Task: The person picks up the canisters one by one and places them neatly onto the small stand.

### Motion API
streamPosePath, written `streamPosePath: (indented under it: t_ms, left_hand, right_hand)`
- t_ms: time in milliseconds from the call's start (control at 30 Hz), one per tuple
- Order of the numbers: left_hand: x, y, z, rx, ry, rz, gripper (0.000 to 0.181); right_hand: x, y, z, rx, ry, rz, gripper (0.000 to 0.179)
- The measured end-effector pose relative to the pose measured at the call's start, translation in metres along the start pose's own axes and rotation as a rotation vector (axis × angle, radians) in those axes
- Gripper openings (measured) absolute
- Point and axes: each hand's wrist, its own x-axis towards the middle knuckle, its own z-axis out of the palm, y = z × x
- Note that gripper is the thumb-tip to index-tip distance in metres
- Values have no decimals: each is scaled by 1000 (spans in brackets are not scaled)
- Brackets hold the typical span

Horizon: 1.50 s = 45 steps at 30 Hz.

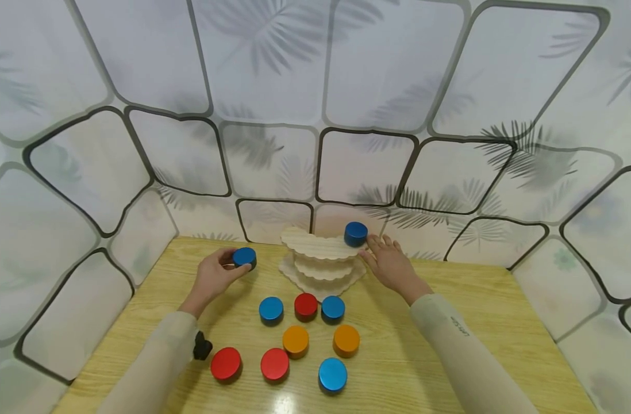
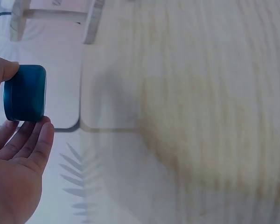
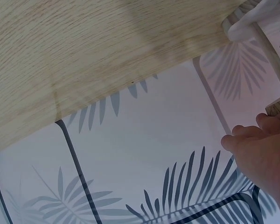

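My left hand point(image 1: 212, 279) pinches a short blue round tin point(image 1: 245, 257) between thumb and fingers, above the left part of the table. In the left wrist view, the thumb is on top of that tin point(image 2: 25, 93) and the fingers are beneath it. A tiered wooden stand point(image 1: 323, 267) with scalloped edges is at the back of the table. Another blue tin point(image 1: 356, 234) sits at the right end of its top tier. Beside that end is my right hand point(image 1: 393, 267), fingers extended, close to the tin. Whether it touches the tin or the stand I cannot tell.
Before the stand, several round tins lie on the table point(image 1: 424, 368): blue point(image 1: 271, 310), red point(image 1: 306, 306), orange point(image 1: 295, 341). More red ones point(image 1: 226, 363) and a blue one point(image 1: 333, 375) are nearer me. Patterned walls point(image 1: 274, 161) enclose the back and sides.
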Motion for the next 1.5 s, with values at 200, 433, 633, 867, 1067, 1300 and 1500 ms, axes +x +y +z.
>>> streamPosePath:
  t_ms: [200, 433, 633, 867, 1067, 1300, 1500]
  left_hand:
    - [4, 12, 1, -16, 11, 34, 63]
    - [4, 29, 4, -44, -8, 62, 62]
    - [7, 45, 11, -51, -9, 73, 64]
    - [13, 61, 20, -108, -17, 114, 61]
    - [17, 73, 27, -81, -12, 138, 60]
    - [23, 86, 39, -79, -13, 156, 60]
    - [29, 95, 50, -76, -10, 196, 57]
  right_hand:
    - [0, 1, 1, 2, -3, 3, 66]
    - [-2, 0, 0, 5, -3, 1, 65]
    - [-2, 1, 0, 2, -2, 1, 65]
    - [-2, 1, 1, -2, 5, -3, 65]
    - [-1, 1, 1, 2, 13, -12, 65]
    - [0, 2, 2, 16, 12, -12, 65]
    - [2, 2, 3, 24, -2, -6, 66]
